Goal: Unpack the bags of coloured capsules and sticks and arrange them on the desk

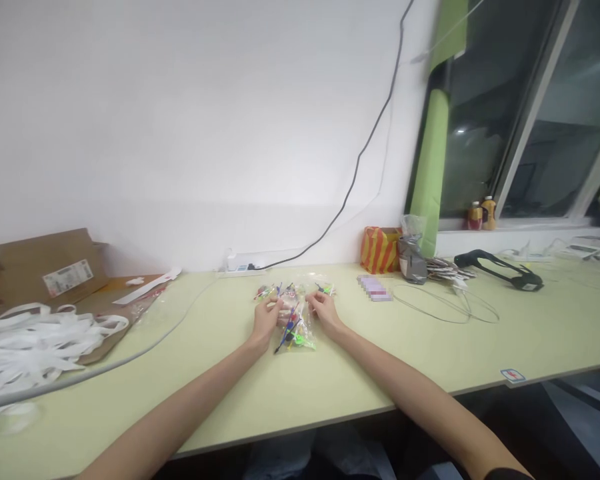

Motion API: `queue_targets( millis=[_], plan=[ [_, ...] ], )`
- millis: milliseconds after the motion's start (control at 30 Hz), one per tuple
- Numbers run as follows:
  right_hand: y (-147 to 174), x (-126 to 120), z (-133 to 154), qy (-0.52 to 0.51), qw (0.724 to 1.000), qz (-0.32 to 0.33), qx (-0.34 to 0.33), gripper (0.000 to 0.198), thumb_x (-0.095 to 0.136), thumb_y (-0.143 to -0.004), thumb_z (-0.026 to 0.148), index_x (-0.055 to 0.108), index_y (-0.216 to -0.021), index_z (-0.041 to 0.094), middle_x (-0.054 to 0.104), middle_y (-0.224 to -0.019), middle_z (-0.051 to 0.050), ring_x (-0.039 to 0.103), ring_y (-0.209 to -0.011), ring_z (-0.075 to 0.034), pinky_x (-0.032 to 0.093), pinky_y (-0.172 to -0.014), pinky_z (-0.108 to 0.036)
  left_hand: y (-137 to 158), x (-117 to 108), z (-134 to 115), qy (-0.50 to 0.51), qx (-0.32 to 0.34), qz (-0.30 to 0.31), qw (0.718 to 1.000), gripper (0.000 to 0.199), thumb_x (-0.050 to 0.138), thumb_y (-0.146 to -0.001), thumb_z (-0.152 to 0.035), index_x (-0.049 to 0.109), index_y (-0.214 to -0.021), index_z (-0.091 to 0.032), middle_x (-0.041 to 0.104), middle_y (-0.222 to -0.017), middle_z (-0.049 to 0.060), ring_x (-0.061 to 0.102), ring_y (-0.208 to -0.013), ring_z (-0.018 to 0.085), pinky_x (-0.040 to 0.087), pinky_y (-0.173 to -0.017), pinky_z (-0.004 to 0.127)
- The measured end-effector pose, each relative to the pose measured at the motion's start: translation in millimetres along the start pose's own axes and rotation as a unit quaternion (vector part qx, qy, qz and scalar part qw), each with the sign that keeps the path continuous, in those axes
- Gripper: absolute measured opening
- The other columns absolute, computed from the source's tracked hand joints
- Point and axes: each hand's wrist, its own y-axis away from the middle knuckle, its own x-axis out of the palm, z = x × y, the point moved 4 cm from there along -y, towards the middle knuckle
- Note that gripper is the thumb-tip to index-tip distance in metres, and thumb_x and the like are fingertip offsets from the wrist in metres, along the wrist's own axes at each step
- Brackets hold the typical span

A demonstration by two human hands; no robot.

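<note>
A clear plastic bag (307, 327) with small blue, green, red and yellow plastic pieces inside lies on the pale green table, between my two hands. My left hand (267, 320) pinches its upper left edge between thumb and fingers. At the upper right edge my right hand (326, 312) is closed in a similar pinch. Just beyond my fingers are more clear bags with coloured pieces (264, 291), partly hidden by the hands. What each small piece is cannot be made out.
White strapping (40, 340) and an opened cardboard box (55, 267) lie on the left, with a grey cable (145, 350) running past. A power strip (240, 267) sits by the wall. Rightward are a striped bag (380, 250), a thin cable (445, 313) and a black strap-like frame (500, 267).
</note>
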Motion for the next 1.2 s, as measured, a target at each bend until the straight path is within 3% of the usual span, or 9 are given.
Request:
queue_targets(
  millis=[167,367,500,600,833,1000,1200],
  plan=[
    [-5.1,-2.6,-3.2,-0.012,1.0,-0.009,-0.013,0.032,0.076,-0.066,0.046,0.058,-0.072,0.02,0.053,-0.058,0.003,0.046,-0.05,-0.013,0.038,-0.05,-0.026,-3.6,-1.0,0.8,0.014,0.005,-0.022,1.0,0.029,0.073,-0.082,-0.032,0.06,-0.102,-0.016,0.077,-0.085,0.011,0.075,-0.064,0.022,0.056,-0.054,0.028],
    [-2.7,-9.7,6.0,-0.022,0.999,0.008,-0.034,0.024,0.065,-0.07,0.034,0.071,-0.088,0.018,0.054,-0.06,0.003,0.046,-0.053,-0.012,0.04,-0.054,-0.027,-3.1,-2.4,-3.2,0.02,-0.018,0.021,0.999,0.049,0.066,-0.083,-0.026,0.062,-0.131,-0.016,0.079,-0.089,0.011,0.077,-0.083,0.022,0.057,-0.068,0.026],
    [-1.4,-16.6,16.0,-0.011,0.999,0.028,-0.04,0.015,0.059,-0.069,0.028,0.07,-0.072,0.018,0.053,-0.058,0.002,0.048,-0.055,-0.013,0.041,-0.056,-0.027,-1.9,0.3,-6.3,0.026,-0.048,0.089,0.995,0.051,0.058,-0.089,-0.048,0.065,-0.125,-0.013,0.079,-0.1,0.016,0.077,-0.086,0.026,0.059,-0.072,0.033],
    [-0.1,-19.1,22.1,0.007,0.998,0.044,-0.048,0.015,0.057,-0.071,0.028,0.067,-0.066,0.019,0.055,-0.06,0.0,0.05,-0.058,-0.014,0.042,-0.058,-0.028,-1.1,1.6,-6.1,0.019,-0.05,0.102,0.993,0.055,0.06,-0.088,-0.059,0.067,-0.119,-0.013,0.078,-0.099,0.016,0.077,-0.081,0.027,0.059,-0.068,0.034],
    [5.4,-13.8,28.1,0.057,0.994,0.058,-0.077,0.017,0.061,-0.077,0.032,0.063,-0.067,0.019,0.056,-0.066,-0.001,0.05,-0.063,-0.015,0.042,-0.062,-0.028,1.4,5.7,0.2,-0.024,-0.026,0.099,0.994,0.048,0.088,-0.065,-0.047,0.07,-0.093,-0.012,0.078,-0.089,0.015,0.075,-0.07,0.025,0.057,-0.06,0.031],
    [5.2,-15.8,26.2,0.086,0.994,0.029,-0.064,0.034,0.071,-0.078,0.049,0.066,-0.095,0.02,0.06,-0.075,0.0,0.053,-0.07,-0.017,0.042,-0.061,-0.027,3.4,7.2,-0.2,-0.039,0.005,0.089,0.995,0.047,0.089,-0.062,-0.045,0.07,-0.091,-0.013,0.078,-0.084,0.012,0.074,-0.072,0.024,0.056,-0.066,0.031],
    [5.5,-15.2,13.8,0.107,0.99,0.09,0.009,0.037,0.078,-0.071,0.053,0.067,-0.073,0.017,0.057,-0.063,0.001,0.045,-0.058,-0.013,0.032,-0.056,-0.027,8.8,13.5,-4.4,-0.044,0.033,0.097,0.994,0.048,0.087,-0.063,-0.047,0.069,-0.093,-0.014,0.078,-0.084,0.011,0.074,-0.076,0.024,0.057,-0.07,0.032]
  ],
)
